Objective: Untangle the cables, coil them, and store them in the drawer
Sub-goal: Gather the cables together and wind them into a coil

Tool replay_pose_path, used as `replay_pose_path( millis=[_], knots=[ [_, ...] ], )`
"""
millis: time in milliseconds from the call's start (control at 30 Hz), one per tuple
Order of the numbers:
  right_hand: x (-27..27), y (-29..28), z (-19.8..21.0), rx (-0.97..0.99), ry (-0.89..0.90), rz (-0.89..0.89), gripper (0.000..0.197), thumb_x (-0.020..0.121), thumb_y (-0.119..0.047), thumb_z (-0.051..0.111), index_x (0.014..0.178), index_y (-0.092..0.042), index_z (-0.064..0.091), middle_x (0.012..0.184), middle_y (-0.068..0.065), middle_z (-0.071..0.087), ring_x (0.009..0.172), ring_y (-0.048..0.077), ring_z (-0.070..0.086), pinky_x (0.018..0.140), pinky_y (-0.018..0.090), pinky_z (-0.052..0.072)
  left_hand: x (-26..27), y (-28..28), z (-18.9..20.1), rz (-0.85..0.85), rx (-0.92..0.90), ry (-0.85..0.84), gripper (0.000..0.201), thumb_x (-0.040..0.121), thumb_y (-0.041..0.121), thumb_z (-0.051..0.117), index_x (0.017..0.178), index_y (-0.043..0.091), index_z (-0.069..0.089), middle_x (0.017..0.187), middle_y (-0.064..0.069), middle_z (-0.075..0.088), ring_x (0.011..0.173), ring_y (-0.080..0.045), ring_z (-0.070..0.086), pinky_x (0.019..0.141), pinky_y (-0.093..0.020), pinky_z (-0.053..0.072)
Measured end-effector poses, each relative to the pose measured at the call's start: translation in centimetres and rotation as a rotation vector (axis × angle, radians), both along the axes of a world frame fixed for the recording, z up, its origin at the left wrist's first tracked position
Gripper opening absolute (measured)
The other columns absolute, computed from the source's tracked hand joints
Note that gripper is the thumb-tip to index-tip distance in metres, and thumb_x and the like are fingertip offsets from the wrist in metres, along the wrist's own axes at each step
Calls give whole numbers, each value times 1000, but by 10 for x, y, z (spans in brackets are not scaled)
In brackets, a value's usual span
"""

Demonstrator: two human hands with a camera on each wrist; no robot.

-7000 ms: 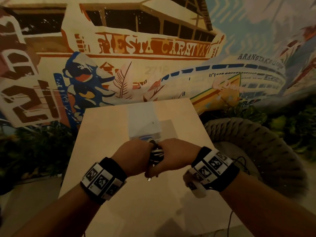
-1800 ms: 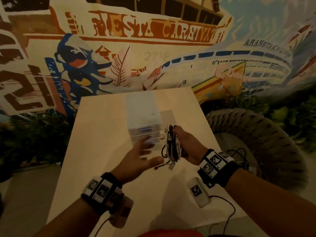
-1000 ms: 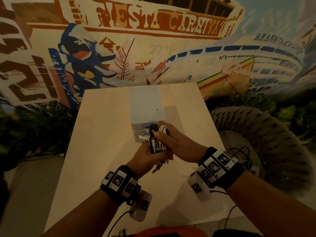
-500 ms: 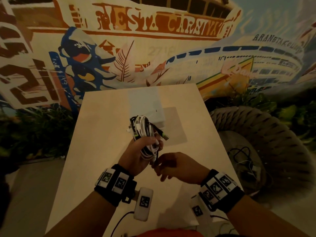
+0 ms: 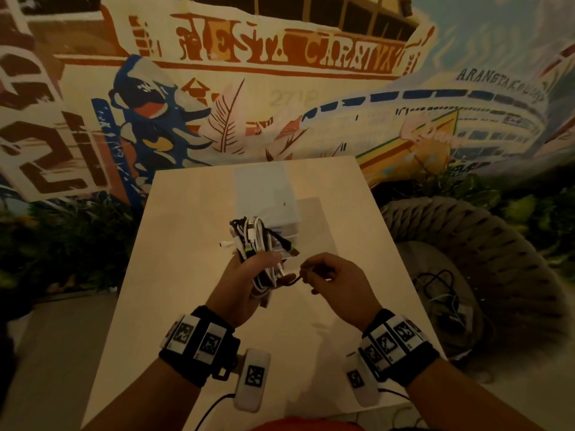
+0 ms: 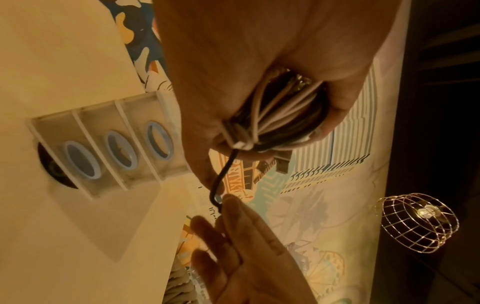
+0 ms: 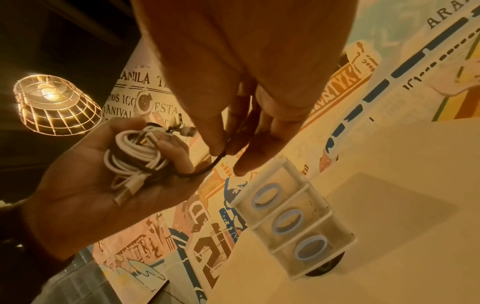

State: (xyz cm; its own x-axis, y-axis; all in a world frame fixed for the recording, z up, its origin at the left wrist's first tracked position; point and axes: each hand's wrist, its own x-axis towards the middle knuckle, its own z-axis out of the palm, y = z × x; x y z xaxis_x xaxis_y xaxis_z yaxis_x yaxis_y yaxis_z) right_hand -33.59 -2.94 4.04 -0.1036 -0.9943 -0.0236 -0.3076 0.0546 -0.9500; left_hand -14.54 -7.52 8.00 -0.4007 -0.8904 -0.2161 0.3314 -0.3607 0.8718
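Above the drawer unit (image 5: pixel 267 213), the left hand (image 5: pixel 245 284) is gripping the coiled cables (image 5: pixel 255 241) while the right hand (image 5: pixel 336 278) is pinching a loose black end (image 7: pixel 205 167). Coiling looks nearly finished; tucking that end, then opening a drawer, probably comes next.

One cable bundle (image 5: pixel 255 244), one drawer unit (image 7: pixel 293 224) with three drawers, two hands, one table (image 5: pixel 174 275), one cage lamp (image 7: pixel 54 105).

Left hand (image 5: pixel 245 286) gripping a bundle of cables (image 5: pixel 255 244) before the drawer unit (image 5: pixel 270 194), right hand (image 5: pixel 337 284) pinching a dark strand (image 5: pixel 292 279) — just beside the bundle.
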Motion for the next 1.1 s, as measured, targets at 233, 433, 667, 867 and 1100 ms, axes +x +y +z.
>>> replay_pose_path(
  millis=[233, 433, 667, 867, 1100],
  knots=[
    [16, -1, 15, -104, -118, -49, 11, 89, -11, 75, 97, -17, 73, 83, 6, 72, 77, 16, 73, 75, 29, 59, -6, 7, 1, 29, -53, -119, 24, 82, 12, 65, 106, 11, 59, 77, -2, 66, 75, -24, 64, 78, -45, 58],
    [28, 1, 29, -26, -477, -99, 37, 80, -7, 82, 113, -16, 67, 98, 10, 76, 94, 24, 75, 82, 38, 62, -7, 8, -3, 42, -27, -110, 51, 85, 15, 65, 136, 14, 57, 123, -20, 68, 110, -41, 67, 93, -58, 55],
    [33, 0, 33, -142, -201, -74, 14, 71, -25, 88, 72, -31, 76, 73, -10, 72, 75, 1, 62, 70, 12, 46, 7, 9, -2, -153, 35, -41, 64, 71, 28, 74, 130, 7, 58, 129, -16, 67, 115, -35, 66, 87, -43, 57],
    [32, -6, 24, -234, 133, -111, 59, 57, -59, 88, 96, -33, 53, 95, -11, 49, 90, 5, 48, 75, 13, 38, 22, 4, -15, -256, 152, 80, 26, 68, 20, 71, 92, 9, 70, 78, -7, 59, 69, -19, 59, 59, -31, 49],
    [31, -11, 26, -55, 245, 384, 90, 89, -59, 64, 158, -46, 8, 148, -14, 49, 126, 4, 53, 103, 21, 45, 34, -4, -12, -358, 53, -60, 54, 69, 19, 69, 116, -3, 53, 70, -8, 59, 62, -21, 58, 57, -33, 50]
  ],
)
